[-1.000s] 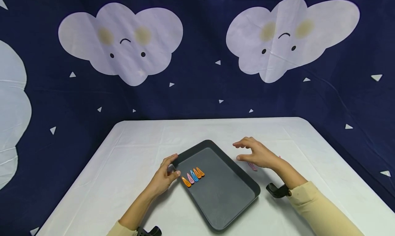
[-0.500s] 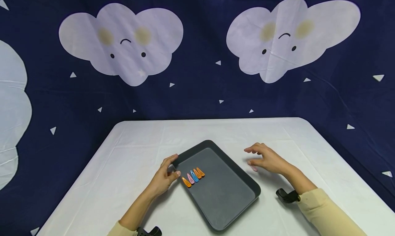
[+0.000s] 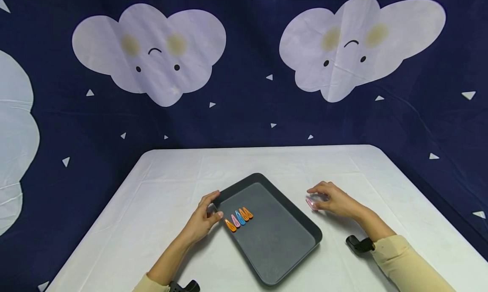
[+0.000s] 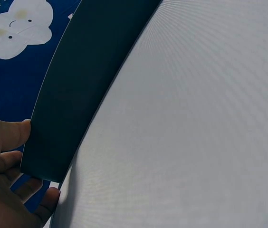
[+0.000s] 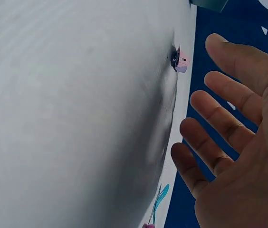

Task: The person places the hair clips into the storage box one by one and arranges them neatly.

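Observation:
A dark grey baking tray [image 3: 278, 241] lies at an angle on the white table. My left hand [image 3: 203, 220] holds its left corner, thumb on one wall and fingers round the adjoining one. Inside the tray, beside that corner, several snap hair clips [image 3: 239, 218] in orange, pink and blue form a row. To the right of the tray, my right hand [image 3: 332, 200] hovers low with loosely bent fingers. Just by its thumb is a pink hair clip [image 3: 311, 204]; the right wrist view shows a gap between hand and that clip [image 5: 181, 61].
A teal hair clip [image 5: 162, 195] and a sliver of something pink lie on the table near the right hand's heel, hidden in the head view. A dark blue cloth with clouds [image 3: 244, 114] hangs behind the white table [image 3: 171, 169].
My right hand has moved right and down, from above the tray's right side to beside the pink clip. My left hand, the tray and the clips in it have kept their places.

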Motion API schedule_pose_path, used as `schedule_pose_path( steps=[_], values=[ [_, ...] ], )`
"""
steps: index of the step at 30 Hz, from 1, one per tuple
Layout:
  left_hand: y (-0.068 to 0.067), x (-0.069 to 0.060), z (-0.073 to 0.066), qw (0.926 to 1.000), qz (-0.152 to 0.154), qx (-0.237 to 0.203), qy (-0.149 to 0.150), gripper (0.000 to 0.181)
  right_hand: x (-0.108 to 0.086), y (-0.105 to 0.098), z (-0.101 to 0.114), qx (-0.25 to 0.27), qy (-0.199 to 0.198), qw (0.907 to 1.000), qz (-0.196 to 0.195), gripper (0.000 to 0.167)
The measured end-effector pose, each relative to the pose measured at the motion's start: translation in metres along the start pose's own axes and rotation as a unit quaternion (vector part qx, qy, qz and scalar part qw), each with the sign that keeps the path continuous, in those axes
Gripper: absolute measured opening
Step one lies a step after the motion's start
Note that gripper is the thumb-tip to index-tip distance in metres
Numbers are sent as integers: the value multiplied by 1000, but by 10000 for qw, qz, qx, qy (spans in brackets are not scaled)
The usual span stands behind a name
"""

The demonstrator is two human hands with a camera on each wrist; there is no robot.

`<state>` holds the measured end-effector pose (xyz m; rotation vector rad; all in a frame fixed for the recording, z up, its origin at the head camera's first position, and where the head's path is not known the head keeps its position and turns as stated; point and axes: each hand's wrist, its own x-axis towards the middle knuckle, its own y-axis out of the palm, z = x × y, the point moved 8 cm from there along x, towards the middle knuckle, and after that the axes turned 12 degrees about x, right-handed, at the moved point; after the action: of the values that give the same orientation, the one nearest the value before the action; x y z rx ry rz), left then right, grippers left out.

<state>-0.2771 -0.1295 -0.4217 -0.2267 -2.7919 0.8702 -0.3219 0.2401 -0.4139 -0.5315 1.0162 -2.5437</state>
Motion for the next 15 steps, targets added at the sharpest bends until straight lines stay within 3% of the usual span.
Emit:
schedule_pose_path(
  steps=[15],
  values=[
    [0, 0, 1, 10000, -33, -26, -10, 59, -7, -2, -10, -389, -148, 9991, 7, 43]
  ],
)
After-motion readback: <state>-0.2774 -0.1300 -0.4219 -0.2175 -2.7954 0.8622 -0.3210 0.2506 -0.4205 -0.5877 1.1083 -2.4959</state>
